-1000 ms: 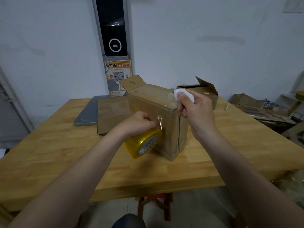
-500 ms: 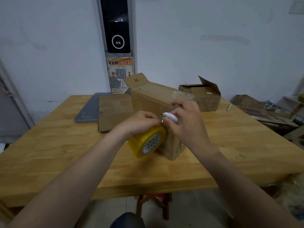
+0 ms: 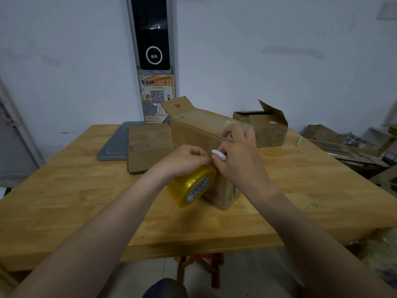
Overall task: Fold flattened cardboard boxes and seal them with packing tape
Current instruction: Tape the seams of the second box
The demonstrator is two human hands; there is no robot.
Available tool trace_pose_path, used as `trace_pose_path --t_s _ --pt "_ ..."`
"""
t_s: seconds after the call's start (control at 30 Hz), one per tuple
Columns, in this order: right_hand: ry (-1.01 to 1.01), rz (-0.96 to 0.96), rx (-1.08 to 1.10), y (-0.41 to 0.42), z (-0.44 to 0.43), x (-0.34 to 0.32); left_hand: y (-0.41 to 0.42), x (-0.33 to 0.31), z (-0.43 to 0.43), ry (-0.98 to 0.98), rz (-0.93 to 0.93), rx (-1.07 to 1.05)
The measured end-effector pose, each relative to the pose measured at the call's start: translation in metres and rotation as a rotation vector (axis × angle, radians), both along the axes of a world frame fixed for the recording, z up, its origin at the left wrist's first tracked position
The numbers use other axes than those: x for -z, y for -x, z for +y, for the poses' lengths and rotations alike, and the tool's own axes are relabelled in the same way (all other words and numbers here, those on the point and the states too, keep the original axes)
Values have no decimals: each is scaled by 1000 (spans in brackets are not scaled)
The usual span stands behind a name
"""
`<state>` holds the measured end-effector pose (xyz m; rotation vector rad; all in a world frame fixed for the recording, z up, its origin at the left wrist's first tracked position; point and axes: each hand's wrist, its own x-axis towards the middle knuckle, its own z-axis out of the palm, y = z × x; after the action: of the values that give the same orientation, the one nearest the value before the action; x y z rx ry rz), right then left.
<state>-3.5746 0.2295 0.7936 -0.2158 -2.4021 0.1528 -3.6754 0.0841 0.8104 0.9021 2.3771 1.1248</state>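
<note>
Cardboard box in the middle of the wooden table, long axis running from the near end away to the far left, far flap marked 24 raised, left hand fingers curled over yellow tape roll at its near corner, right hand pinching small white cutter just above the roll, flattened cardboard and grey board to the left, second open box behind right.

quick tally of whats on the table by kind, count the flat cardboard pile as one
set-up cardboard boxes: 2, the near box and the far box
flattened cardboard stack: 1
yellow tape roll: 1
white cutter: 1
grey board: 1
green stick: 1
total: 7
</note>
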Motion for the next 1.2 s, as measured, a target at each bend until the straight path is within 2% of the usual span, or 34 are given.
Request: trace_pose_path --t_s 0.23,0.4,0.47,0.57,0.67,0.77,1.07,1.2 --pt "-9 -131 -70 -12 7 1 3 3 -5 -1 -14 -18" --pt "19 -155 -150 -17 15 4 3 8 -18 -5 -50 -48" --pt "78 -114 -214 -22 19 4 3 13 -25 -26 -68 -75" --pt "194 58 -294 -37 24 0 2 23 -31 -59 -80 -115" --pt "201 158 -270 -55 35 1 -5 35 -33 -67 -73 -138" --pt "249 163 -240 -75 58 21 -13 44 -33 -74 -88 -149" --pt "366 -200 74 -88 106 109 -33 72 -21 -91 -45 -217" --pt "397 -260 224 -92 112 125 -37 77 -21 -114 -76 -208"
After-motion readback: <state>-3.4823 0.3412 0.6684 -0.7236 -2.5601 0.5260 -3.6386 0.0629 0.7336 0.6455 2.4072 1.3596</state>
